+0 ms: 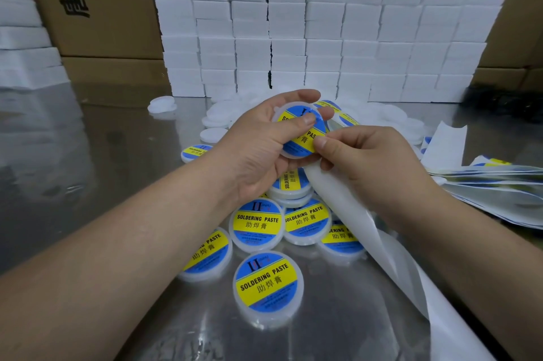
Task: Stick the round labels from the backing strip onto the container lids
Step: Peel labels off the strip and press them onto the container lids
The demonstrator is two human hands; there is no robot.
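1. The left hand (258, 152) grips a translucent white lid (278, 114). Its fingers are curled round the rim and its thumb presses flat on the round label (295, 144) on the lid's top.
2. The right hand (376, 161) pinches the backing strip (346, 213) just beside the lid's lower right edge, with the thumb tip touching the label's edge. The strip trails from this hand toward the lower right corner, and the stretch in view is bare.
3. The label looks mostly laid on the lid. The step in hand is probably smoothing it down and freeing its last edge from the strip.
4. Done so far: several labelled lids (269, 284) lie heaped on the metal table (117, 140), beneath and just in front of the hands.
5. Left to do: plain white lids (214, 135) are spread behind the hands, with a small stack (162, 104) off to the left. More label strips (493, 181) lie fanned out at the right. Judging by these, a good part of the job remains.
6. Behind everything stands a wall of white blocks (323, 31), with cardboard boxes (97, 8) around it.
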